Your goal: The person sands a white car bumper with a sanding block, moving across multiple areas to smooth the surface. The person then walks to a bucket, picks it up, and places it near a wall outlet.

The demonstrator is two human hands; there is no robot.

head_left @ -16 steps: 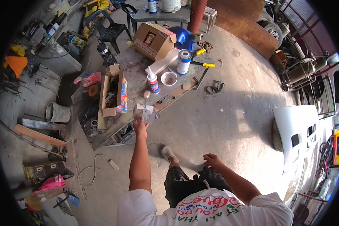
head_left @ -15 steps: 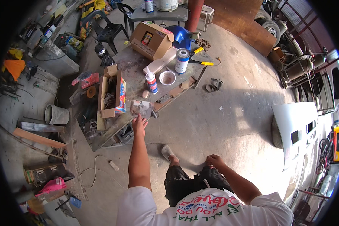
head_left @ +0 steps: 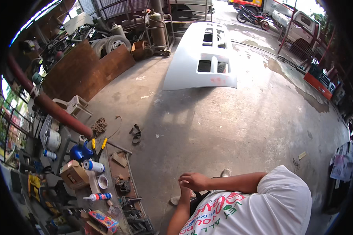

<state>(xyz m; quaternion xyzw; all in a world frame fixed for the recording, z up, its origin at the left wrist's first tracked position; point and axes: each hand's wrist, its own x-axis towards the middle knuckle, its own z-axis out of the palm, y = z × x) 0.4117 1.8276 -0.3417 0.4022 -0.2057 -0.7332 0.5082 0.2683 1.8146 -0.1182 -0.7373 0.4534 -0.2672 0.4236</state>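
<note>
My right hand (head_left: 197, 181) and my left hand (head_left: 185, 189) meet in front of my body, above the concrete floor. The right one lies over the left, its fingers curled and closed; whether something small is between them is hidden. The left hand's fingers are mostly covered. To the left of my hands stands a cluttered worktable, out of reach of both. On it are a tube with a pointed nozzle (head_left: 98, 196), a small white bowl (head_left: 102, 181), a white and blue can (head_left: 94, 166), a brown cardboard box (head_left: 73, 174) and a colourful open box (head_left: 104, 221).
A large white vehicle panel (head_left: 184, 75) with cut-out openings stands ahead on the floor. A dark strap (head_left: 136, 134) lies beyond the table, near a red post (head_left: 62, 111) and a white stool (head_left: 75, 105). Brown boards (head_left: 86, 74) lean by tyres and a gas cylinder (head_left: 157, 31).
My view has swung to the right, away from the table. My left hand has left the flat piece at the table's edge and come together with my right hand.
</note>
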